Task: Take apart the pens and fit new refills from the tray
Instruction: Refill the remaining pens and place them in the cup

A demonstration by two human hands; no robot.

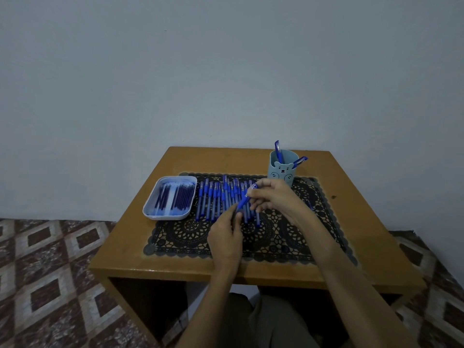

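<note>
A blue pen (245, 199) is held tilted above the mat, cap end up and to the right. My left hand (226, 234) grips its lower end, and my right hand (273, 197) pinches its upper part near the cap. Beneath my hands a row of several blue capped pens (216, 199) lies side by side on the black lace mat (190, 237). A white tray (150, 209) with several dark blue refills (175, 197) sits to the left of the row.
A light blue bear-face pen cup (282, 172) with two pens stands at the mat's far right corner. The small wooden table (150, 267) stands against a plain wall, on a patterned floor covering. My knees are under the table's front edge.
</note>
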